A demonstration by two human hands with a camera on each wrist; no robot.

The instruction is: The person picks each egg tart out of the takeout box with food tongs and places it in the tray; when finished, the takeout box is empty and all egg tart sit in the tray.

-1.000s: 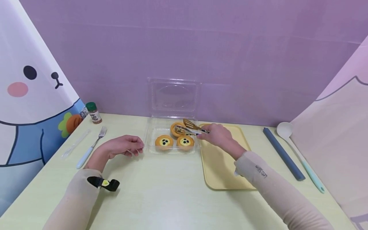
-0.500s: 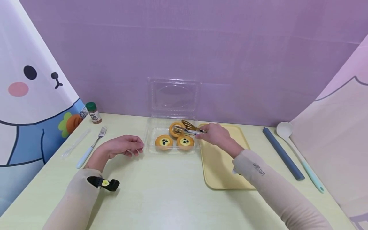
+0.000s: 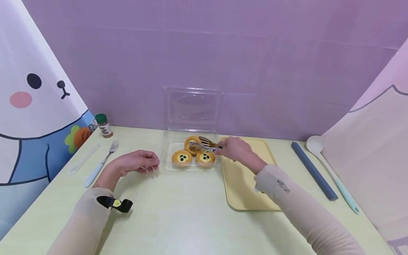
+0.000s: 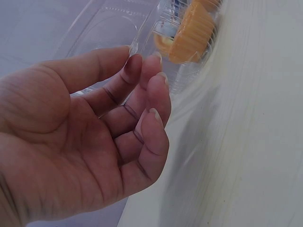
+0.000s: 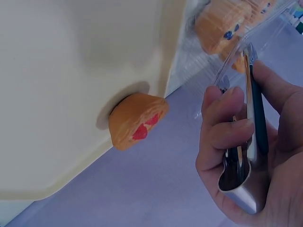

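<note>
A clear plastic clamshell box point(image 3: 166, 148) lies with its lid raised. Two egg tarts with dark berries sit at its front, a left tart point(image 3: 182, 158) and a right tart point(image 3: 205, 158). Metal food tongs point(image 3: 207, 145) are in my right hand point(image 3: 236, 148), their tips around the back tart point(image 3: 191, 139) inside the box. In the right wrist view, the fingers wrap the tongs point(image 5: 255, 184) near their bend. My left hand point(image 3: 137, 162) is at the box's left side, thumb and index fingertips pinching its rim point(image 4: 134, 49).
A yellow tray point(image 3: 248, 187) stands right of the box, bearing a red-filled tart point(image 5: 135, 120). Farther right lie a dark blue bar point(image 3: 313, 170) and a ladle point(image 3: 333, 173). At left are a fork point(image 3: 102, 163), a clear wrapped utensil point(image 3: 83, 160) and a green-capped jar point(image 3: 104, 125).
My right hand and the tongs have shifted a little to the left, and the back tart has moved left with them. The left hand stays in place at the box.
</note>
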